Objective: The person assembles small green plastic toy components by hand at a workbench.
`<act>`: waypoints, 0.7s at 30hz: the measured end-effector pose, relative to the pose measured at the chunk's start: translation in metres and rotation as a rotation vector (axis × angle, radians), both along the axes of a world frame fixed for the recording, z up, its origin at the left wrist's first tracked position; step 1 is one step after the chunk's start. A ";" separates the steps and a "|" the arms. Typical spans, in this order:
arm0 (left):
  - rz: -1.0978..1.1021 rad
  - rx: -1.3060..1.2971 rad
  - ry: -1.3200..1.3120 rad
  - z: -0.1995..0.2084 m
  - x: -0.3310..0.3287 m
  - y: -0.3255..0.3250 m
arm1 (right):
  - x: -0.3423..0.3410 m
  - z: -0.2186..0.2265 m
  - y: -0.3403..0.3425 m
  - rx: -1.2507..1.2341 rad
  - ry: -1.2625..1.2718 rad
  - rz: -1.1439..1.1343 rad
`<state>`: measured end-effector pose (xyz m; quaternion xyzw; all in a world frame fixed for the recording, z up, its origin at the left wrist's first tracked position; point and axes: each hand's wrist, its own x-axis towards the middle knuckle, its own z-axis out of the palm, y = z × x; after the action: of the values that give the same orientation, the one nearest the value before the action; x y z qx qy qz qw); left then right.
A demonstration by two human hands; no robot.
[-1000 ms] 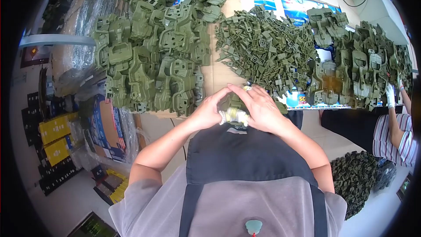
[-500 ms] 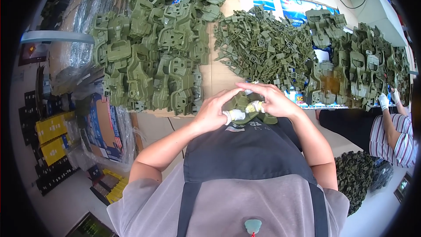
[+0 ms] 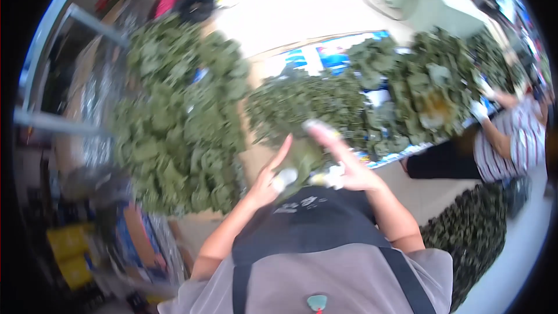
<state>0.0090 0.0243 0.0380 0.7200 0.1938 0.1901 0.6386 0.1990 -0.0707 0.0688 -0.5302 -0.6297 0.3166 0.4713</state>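
Motion blur smears most of the view, and the green part [image 3: 303, 154] suffers most: its outline melts into the green pieces behind it, so its holes, ribs and edges cannot be made out. It is held up between the two hands, in front of the apron [image 3: 305, 227], at the near edge of the table [image 3: 256, 163]. Its long axis seems to run away from the person's body toward the far edge of the table, the far end leaning slightly to the right; which end is its front cannot be told.

The left hand [image 3: 268, 181] grips the green part from its left side, thumb against it and forefinger stretched forward. The right hand [image 3: 344, 166] grips the right side, its fingers reaching forward over the part. White wraps [image 3: 285, 180] cover both thumbs; the remaining fingers are partly hidden, and the exact contact is blurred.

A heap of large green pieces [image 3: 180, 128] fills the left side of the table, its single shapes lost in blur. Beyond the hands lies a heap of small green pieces [image 3: 317, 102], partly covered by the right hand. More large pieces [image 3: 427, 90] stand in rows toward the right edge. There, a co-worker's gloved hands [image 3: 479, 110] are at the table, whatever they touch unclear, and the co-worker's head is hard to make out near the dark rim.
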 end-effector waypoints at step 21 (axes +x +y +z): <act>0.208 -0.026 -0.022 -0.014 -0.032 0.011 | 0.013 -0.027 -0.040 -0.159 0.617 -0.147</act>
<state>-0.0226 0.0356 0.0235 0.6855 0.2629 0.2606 0.6269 0.2116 -0.1103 0.0419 -0.4883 -0.3903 0.4757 0.6188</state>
